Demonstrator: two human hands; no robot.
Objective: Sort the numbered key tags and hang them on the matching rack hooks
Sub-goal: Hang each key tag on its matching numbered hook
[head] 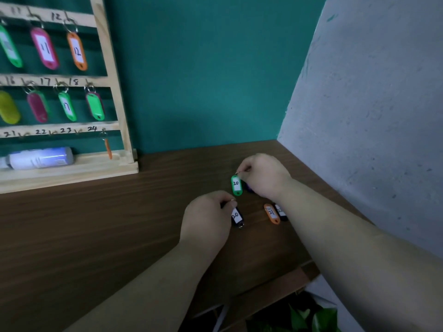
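Observation:
My right hand [262, 174] pinches the ring of a green tag marked 20 [236, 185], which hangs just above the wooden tabletop [96, 236]. My left hand [206, 216] pinches the ring of a black tag marked 20 [236, 216] that touches the table. An orange tag marked 21 [271, 213] and a black tag [281, 211] lie together to the right. A dark blue tag [249, 188] peeks from under my right hand. The wooden key rack [119, 104] stands at the left, its hooks numbered and many holding tags.
A white tube [40, 158] lies on the rack's bottom ledge. One orange tag [108, 148] hangs edge-on under hook 24. A grey wall [371, 104] closes the right side. Green leaves [311, 315] show below the table's front edge.

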